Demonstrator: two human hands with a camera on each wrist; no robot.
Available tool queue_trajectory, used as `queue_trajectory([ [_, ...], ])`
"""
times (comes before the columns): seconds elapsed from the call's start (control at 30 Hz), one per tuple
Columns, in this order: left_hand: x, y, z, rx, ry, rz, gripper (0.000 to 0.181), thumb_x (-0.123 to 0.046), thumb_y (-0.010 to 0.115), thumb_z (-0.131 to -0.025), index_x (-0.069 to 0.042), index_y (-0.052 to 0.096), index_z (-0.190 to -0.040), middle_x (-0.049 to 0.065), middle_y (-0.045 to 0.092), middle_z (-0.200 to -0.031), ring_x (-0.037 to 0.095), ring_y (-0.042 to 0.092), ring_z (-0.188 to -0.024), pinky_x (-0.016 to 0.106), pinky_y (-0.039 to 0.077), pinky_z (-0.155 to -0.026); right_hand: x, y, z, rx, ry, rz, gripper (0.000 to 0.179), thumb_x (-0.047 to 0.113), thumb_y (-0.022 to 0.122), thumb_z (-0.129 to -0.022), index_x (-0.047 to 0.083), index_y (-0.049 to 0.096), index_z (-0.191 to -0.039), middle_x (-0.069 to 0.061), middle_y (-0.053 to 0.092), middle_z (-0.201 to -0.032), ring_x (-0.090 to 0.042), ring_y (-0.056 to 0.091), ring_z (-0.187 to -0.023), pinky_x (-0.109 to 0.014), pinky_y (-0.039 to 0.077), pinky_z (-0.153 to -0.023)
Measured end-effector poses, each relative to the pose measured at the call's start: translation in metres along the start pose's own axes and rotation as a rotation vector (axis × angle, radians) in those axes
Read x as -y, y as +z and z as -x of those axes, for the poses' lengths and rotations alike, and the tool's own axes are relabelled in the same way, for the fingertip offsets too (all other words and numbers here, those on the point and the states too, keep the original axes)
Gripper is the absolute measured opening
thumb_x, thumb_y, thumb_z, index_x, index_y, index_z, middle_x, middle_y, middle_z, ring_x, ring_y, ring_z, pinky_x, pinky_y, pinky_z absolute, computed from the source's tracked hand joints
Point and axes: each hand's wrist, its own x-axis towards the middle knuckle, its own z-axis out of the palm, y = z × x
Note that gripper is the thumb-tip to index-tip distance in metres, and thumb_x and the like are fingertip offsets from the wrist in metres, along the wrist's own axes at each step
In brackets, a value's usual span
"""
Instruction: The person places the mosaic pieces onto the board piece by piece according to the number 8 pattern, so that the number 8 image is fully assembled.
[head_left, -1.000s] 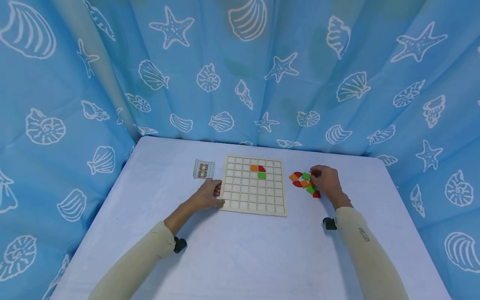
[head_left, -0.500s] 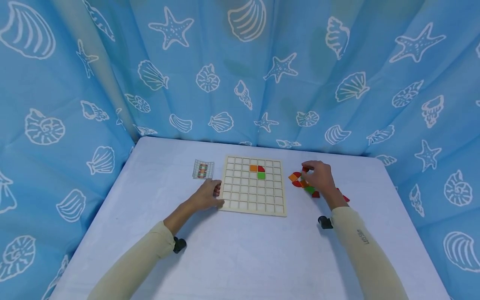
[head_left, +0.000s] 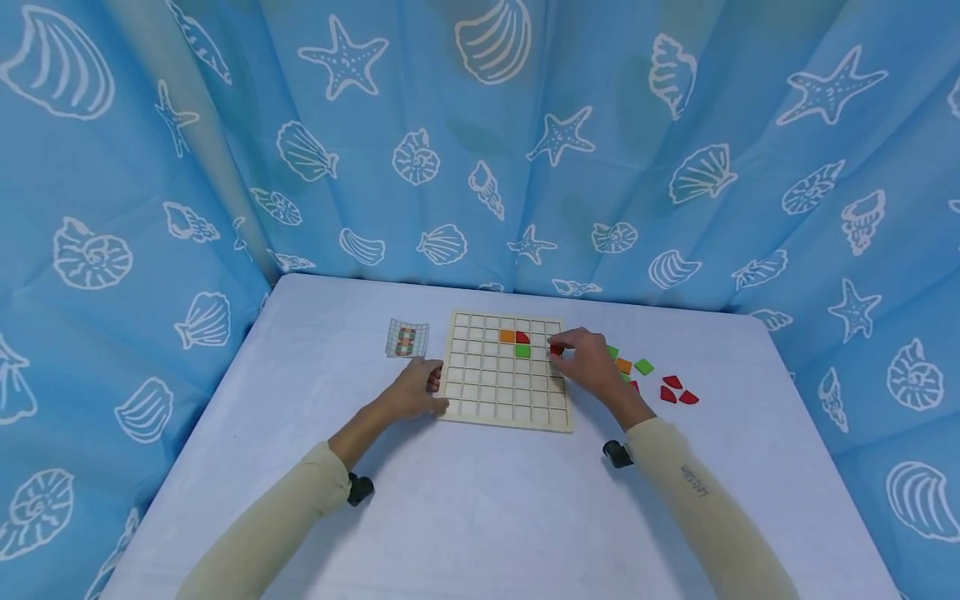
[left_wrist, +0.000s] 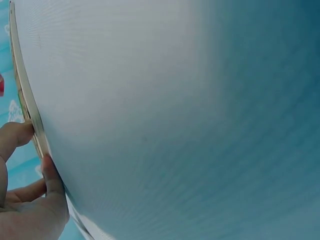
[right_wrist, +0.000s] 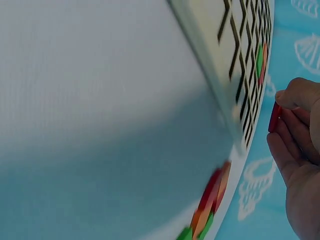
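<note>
My left hand [head_left: 411, 390] holds the left edge of a pale wooden grid board [head_left: 468, 408]; in the left wrist view, thumb and fingers [left_wrist: 50, 175] meet its rim. An orange square tile [head_left: 507, 336], a red rounded tile [head_left: 522, 337] and a green square tile [head_left: 522, 352] sit in cells toward the board's far side. Over the right part of the board, my right hand [head_left: 592, 364] pinches another red tile [head_left: 556, 350] between thumb and fingers. The right wrist view shows this red tile [right_wrist: 274, 117] edge-on, raised above the board.
Right of the board lie loose tiles, among them a green one [head_left: 643, 367], an orange one [head_left: 624, 366] and a group of red ones [head_left: 668, 394]; my right hand hides part of the pile. A gridded pattern card [head_left: 407, 340] lies left of the board. Blue shell-print curtains [head_left: 480, 167] surround the white table [head_left: 480, 508].
My right hand has moved left from the loose tiles to over the board, carrying a red tile. Loose tiles it covered now show. The left hand has stayed at the board's edge.
</note>
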Motion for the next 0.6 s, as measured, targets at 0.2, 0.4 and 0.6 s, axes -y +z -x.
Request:
queue_trajectory([
  [0.2,0.001,0.000,0.000,-0.002,0.015,-0.004,0.064,-0.009,0.080,-0.078,0.005,0.048,-0.132,0.008,0.045,-0.101,0.019,0.045,-0.091,0.032,0.043,-0.078,0.019,0.016,0.001,0.041,-0.011,0.002,0.037,0.017,0.076,-0.085,0.008,0.070,-0.120,-0.008,0.066,-0.114,-0.024,0.056,-0.107,-0.042,0.049,-0.092],
  [0.4,0.000,0.000,0.001,-0.002,0.022,-0.009,0.072,-0.009,0.080,-0.078,0.008,0.044,-0.139,0.008,0.045,-0.102,0.019,0.046,-0.092,0.032,0.044,-0.080,0.027,0.029,0.000,0.036,-0.059,-0.006,0.034,0.015,0.077,-0.083,0.007,0.072,-0.116,-0.007,0.068,-0.111,-0.024,0.058,-0.104,-0.041,0.050,-0.090],
  [0.6,-0.001,0.000,0.002,-0.003,0.017,0.003,0.069,-0.009,0.080,-0.079,0.007,0.045,-0.137,0.008,0.045,-0.102,0.019,0.046,-0.092,0.032,0.044,-0.080,0.029,0.036,0.000,0.043,-0.093,-0.023,0.031,0.014,0.076,-0.084,0.007,0.073,-0.114,-0.005,0.068,-0.107,-0.023,0.057,-0.100,-0.041,0.051,-0.089],
])
